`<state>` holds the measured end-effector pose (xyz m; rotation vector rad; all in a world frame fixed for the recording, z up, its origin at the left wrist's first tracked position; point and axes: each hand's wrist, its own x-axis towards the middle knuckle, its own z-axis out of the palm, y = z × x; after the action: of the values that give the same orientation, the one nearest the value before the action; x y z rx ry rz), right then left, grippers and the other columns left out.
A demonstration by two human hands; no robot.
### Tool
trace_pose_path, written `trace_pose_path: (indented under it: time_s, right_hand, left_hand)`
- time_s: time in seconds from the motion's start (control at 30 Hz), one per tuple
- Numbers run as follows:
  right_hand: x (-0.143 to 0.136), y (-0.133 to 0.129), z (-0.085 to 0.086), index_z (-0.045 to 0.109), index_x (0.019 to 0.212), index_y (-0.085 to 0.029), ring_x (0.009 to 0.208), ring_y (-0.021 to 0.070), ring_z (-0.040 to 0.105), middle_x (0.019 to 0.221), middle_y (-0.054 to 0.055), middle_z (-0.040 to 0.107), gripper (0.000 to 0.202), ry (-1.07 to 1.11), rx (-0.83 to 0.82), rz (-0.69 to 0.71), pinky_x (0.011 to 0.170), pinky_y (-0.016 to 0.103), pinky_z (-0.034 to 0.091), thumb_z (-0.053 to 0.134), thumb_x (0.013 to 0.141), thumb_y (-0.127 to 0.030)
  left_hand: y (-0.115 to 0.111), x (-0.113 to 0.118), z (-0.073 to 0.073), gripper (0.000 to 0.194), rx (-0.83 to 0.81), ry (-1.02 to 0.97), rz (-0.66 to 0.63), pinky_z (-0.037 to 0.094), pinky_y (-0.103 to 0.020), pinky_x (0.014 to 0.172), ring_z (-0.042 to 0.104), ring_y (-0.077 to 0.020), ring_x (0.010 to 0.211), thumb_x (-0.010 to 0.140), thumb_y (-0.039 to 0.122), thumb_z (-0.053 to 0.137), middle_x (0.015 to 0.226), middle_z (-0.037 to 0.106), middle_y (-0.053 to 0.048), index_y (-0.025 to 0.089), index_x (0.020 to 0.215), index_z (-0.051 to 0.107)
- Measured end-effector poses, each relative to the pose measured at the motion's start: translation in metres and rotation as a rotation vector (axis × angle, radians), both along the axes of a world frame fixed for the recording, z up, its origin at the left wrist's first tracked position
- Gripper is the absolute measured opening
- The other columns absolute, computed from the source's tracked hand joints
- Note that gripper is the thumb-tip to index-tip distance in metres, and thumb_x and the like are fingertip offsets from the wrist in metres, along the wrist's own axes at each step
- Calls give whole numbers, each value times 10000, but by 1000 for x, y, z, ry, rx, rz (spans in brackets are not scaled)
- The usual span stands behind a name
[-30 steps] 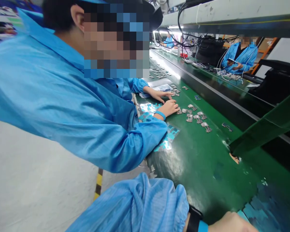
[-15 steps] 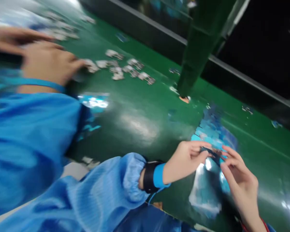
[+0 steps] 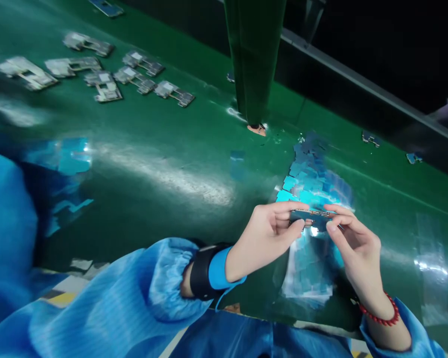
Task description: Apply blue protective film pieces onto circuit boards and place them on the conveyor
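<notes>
Two hands now share one board: the left hand [image 3: 267, 236] pinches its left end between thumb and fingers, and the right hand [image 3: 360, 251] has closed in on its right end, where half a second ago its fingers stood more open. The board [image 3: 318, 219] sits right of the frame's centre, held nearly level where it was tilted and blurred, above a spread of blue film [image 3: 309, 174]. The view has also swung down from the co-worker, of whom only a blue sleeve [image 3: 3, 238] remains at the left edge. With both grips narrow and the picture steadier, the work appears to have settled on this single piece. Seven loose boards [image 3: 103, 87] lie in the upper left, short of the green post [image 3: 256, 59] at top centre; what the fingertips do behind the board cannot be told.
</notes>
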<state>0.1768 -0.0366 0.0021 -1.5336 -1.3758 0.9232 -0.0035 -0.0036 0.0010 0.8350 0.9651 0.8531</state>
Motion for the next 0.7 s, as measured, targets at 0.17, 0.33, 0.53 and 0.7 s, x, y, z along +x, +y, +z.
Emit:
trace_pose_path:
  time_s: [0.17, 0.33, 0.53, 0.7]
  right_hand:
    - [-1, 1, 1, 653, 717, -198, 986, 223, 636, 1026, 92, 684, 139, 8, -54, -13, 792, 342, 540, 670, 833, -274]
    - [-3, 3, 1, 662, 701, -200, 943, 203, 645, 977, 80, 689, 144, 43, -68, -27, 777, 312, 550, 675, 826, -270]
    - [-3, 1, -1, 675, 707, -198, 896, 184, 647, 931, 63, 691, 121, 65, -84, -44, 773, 286, 544, 692, 811, -257]
    - [-6, 3, 1, 675, 708, -193, 740, 156, 642, 790, 36, 682, 125, 58, -97, -95, 684, 256, 542, 715, 784, -284]
  left_hand:
    - [0, 0, 1, 274, 2, 39, 7, 541, -159, 570, 698, -109, 601, 733, 145, 645, 757, 756, -30, 84, 998, 686]
    - [-2, 1, -1, 301, 9, 62, 8, 545, -176, 570, 692, -118, 603, 731, 162, 651, 752, 757, -38, 94, 1021, 698]
    - [-1, 1, -2, 315, 36, 118, 6, 519, -190, 496, 667, -132, 536, 724, 190, 653, 649, 732, -33, 96, 1019, 709]
    - [-4, 3, -1, 316, 18, 110, 1, 559, -219, 561, 711, -173, 638, 739, 213, 649, 676, 738, -47, 98, 1029, 700]
